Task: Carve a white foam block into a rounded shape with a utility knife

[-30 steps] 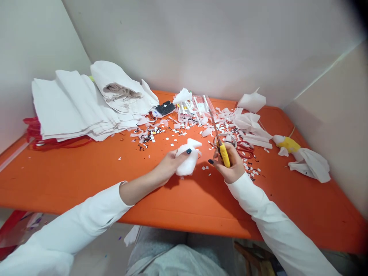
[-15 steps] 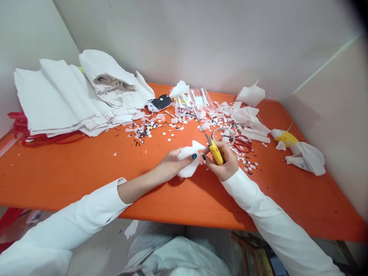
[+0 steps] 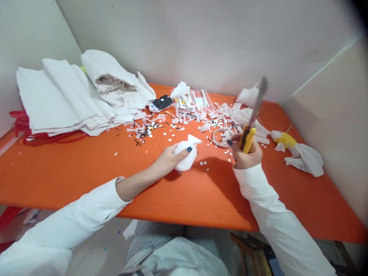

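Note:
Over the middle of the orange table (image 3: 120,176), my left hand (image 3: 168,161) is closed around a rounded white foam-like piece (image 3: 185,158) with a pointed tip at its top. The thumb lies across its front. My right hand (image 3: 247,153) grips a yellow utility knife (image 3: 247,141), held upright with the long blade out and pointing up, somewhat blurred. The knife is well apart from the white piece. Just left of my right hand lies a roll of clear tape (image 3: 220,138). The red-handled scissors are hidden behind my right hand.
A stack of white sheets (image 3: 54,99) lies at the back left on red plastic (image 3: 21,124). White and black scraps (image 3: 149,128) litter the middle, near a clear tray of pens (image 3: 199,99). A yellow-and-white wrapped shape (image 3: 284,138) and crumpled white paper (image 3: 306,159) lie at right.
My right hand has moved right, away from the white piece, and the knife blade has swung upright. My left hand has shifted slightly left with the piece, now turned a little.

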Demonstrator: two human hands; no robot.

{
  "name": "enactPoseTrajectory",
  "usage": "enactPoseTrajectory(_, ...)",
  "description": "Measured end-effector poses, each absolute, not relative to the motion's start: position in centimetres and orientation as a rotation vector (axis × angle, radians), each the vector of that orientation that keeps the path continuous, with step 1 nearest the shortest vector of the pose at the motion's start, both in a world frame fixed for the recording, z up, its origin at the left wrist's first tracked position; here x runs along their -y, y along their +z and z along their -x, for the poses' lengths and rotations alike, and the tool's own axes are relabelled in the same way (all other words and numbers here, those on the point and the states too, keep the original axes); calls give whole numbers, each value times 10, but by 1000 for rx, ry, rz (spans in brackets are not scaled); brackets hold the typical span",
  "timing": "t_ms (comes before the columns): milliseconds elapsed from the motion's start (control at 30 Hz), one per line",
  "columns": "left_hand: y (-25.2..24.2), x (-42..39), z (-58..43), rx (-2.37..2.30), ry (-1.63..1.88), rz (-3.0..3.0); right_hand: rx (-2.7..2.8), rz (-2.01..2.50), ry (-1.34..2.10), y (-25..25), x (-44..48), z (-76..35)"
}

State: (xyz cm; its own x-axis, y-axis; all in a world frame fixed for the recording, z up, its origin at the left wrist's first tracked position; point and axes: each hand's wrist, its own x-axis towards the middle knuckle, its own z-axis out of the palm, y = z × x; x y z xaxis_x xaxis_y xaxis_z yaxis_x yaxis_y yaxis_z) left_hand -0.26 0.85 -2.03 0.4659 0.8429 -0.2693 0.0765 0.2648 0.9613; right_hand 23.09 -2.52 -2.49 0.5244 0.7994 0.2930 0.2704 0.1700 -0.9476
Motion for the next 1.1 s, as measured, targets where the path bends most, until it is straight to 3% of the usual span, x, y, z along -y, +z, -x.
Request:
enactPoseTrajectory(100,-20,-11,4,-990,803,-1084,920,1559,208,-23,13,-276)
enactPoseTrajectory(367,-22,-15,5,-925,823,-936,807,1857,26,-40,3,-346)
enactPoseTrajectory(533,-17,-18,7,-886,856,-835,860,1566,255,-43,-2,-312)
enactPoseTrajectory(700,-13,-16,7,-868,848,-762,1090,1269,888,-40,17,-242)
enactPoseTrajectory(867,-12,-11,4,-765,797,-714,1414,1157,945,-38,27,-200)
enactPoseTrajectory(1100,-15,-7,0,-767,710,-672,1421,1071,1081,-37,33,-196)
